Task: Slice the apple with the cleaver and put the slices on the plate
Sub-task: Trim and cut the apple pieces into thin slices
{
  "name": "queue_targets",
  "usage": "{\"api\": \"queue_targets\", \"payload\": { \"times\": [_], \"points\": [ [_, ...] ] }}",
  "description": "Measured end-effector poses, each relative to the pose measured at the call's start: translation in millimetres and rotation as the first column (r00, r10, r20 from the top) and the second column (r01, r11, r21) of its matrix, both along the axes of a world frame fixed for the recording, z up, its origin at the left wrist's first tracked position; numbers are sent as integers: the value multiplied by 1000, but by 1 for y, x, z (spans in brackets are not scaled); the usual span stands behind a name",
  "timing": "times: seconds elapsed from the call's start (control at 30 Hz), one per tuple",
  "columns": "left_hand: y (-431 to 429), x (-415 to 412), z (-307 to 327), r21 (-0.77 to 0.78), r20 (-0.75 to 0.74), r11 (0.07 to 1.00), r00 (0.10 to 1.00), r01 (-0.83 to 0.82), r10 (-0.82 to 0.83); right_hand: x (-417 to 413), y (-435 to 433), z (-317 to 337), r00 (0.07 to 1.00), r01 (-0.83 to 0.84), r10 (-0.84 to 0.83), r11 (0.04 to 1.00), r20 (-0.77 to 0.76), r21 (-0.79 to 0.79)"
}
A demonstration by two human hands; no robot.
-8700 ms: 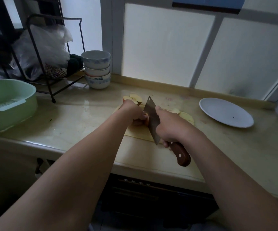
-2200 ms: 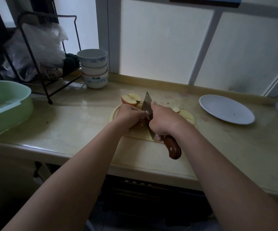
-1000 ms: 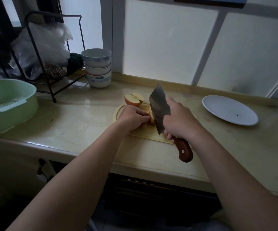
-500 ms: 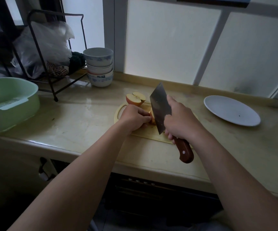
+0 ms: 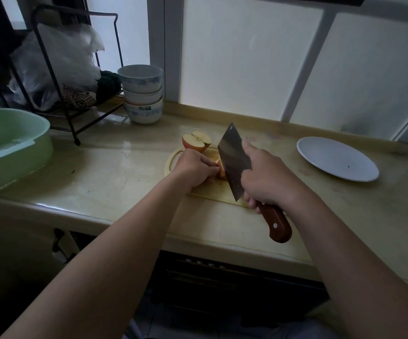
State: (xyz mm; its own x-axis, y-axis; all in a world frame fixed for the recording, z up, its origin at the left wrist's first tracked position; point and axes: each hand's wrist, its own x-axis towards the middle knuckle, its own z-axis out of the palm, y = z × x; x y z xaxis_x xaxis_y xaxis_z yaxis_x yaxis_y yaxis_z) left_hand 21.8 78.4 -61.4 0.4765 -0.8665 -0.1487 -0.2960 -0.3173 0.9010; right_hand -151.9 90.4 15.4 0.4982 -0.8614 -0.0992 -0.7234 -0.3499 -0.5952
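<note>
Apple piece, red-skinned with pale flesh, lies on a pale yellow cutting board in the middle of the worktop, about midway between its front and back edges. The left hand covers most of the piece from the left, its fingers curled down and pressing on it, so only the right end shows. An apple half rests at the board's far rim, cut face up with the core showing, just behind the left hand and apart from it.

The cleaver is gripped by the right hand. The fingers are wrapped tight round the wooden handle where it meets the blade, and one finger stretches forward along the top of the blade. The handle's butt sticks out toward the front edge. The blade points toward the back edge and stands tilted, its dark flat side turned left, directly against the right end of the apple piece. I cannot tell whether the edge has entered the flesh.

A white plate sits near the back edge toward the right end, well apart from the board, with no slices on it. A stack of bowls stands at the back edge left of the board. Left of that, a black wire rack holds a plastic bag. A green basin occupies the left end.
</note>
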Motion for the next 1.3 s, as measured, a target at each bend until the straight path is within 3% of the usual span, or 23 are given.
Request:
{"api": "queue_targets", "payload": {
  "times": [0.4, 0.97, 1.3],
  "points": [
    [-1, 0, 0, 9, -25, 1000, 1000, 1, -1, 7, -14, 1, 1000, -5, 5, 1000, 11, 18],
    [4, 6, -4, -90, 1, 995, 999, 42, -42, 28, -16, -10, 996, -28, 30, 999, -89, 24],
    [5, 8, -1, -62, 0, 998, 1000, 10, -10, -1, -30, -2, 981, 58, -74, 994, 180, 90]
  ]
}}
